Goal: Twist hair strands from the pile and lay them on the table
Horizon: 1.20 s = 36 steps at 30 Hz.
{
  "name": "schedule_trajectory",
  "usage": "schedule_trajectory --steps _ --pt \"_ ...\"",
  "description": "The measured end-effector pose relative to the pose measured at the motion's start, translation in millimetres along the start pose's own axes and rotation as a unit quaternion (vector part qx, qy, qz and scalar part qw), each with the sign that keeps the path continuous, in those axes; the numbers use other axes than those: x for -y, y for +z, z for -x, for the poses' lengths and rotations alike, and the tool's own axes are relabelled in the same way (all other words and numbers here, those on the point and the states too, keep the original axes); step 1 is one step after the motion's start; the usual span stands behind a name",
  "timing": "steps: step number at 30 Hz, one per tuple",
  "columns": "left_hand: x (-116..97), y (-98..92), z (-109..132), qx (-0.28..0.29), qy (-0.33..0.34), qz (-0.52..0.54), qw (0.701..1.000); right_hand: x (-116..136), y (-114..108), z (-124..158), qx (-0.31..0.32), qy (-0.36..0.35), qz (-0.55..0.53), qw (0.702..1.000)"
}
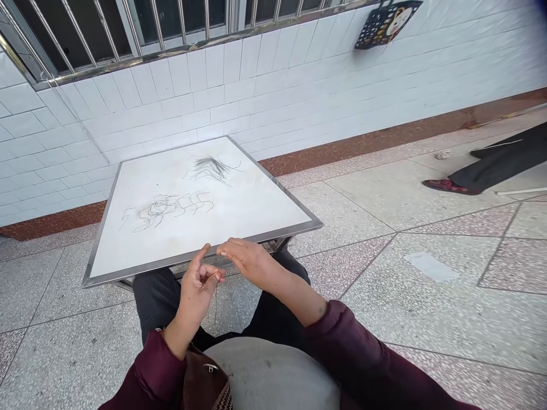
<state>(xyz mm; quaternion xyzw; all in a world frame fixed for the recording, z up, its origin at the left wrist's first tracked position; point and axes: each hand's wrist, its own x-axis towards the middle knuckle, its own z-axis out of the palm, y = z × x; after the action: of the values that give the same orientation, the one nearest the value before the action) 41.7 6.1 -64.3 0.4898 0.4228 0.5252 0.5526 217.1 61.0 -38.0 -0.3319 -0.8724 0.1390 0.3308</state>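
Note:
My left hand [197, 291] is over my lap, just off the near edge of a white square table [243, 213]. Its thumb and a fingertip pinch a thin dark strand [216, 304], whose end hangs down; the index finger points up. Close beside it, my right hand [253, 265] has its fingers bent and pressed to the thumb. Whatever is between them is too fine to see. On the tabletop lie a dense bunch of straight dark strands [211, 169] and, nearer the left, a loose spread of curly, bent ones [171, 209].
A tiled wall [205, 108] with a barred window [171, 28] stands behind the table. A patterned bag [376, 28] hangs on it. To the right are a person's leg and dark red shoe [450, 186], and white paper [431, 267] on the floor.

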Motion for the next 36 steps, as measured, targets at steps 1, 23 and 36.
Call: schedule_trajectory --steps 1,23,36 --pt "0 -1.1 0 0.003 -0.009 0.007 1.0 -1 -2 0 0.004 -0.001 0.001 1.0" --pt "-14 -13.8 2 -0.062 -0.05 0.052 0.995 -10 -15 4 -0.237 0.072 -0.003 0.969" --pt "-6 -2.1 9 -0.075 0.021 -0.021 0.997 33 36 2 -0.079 0.165 -0.143 0.973"
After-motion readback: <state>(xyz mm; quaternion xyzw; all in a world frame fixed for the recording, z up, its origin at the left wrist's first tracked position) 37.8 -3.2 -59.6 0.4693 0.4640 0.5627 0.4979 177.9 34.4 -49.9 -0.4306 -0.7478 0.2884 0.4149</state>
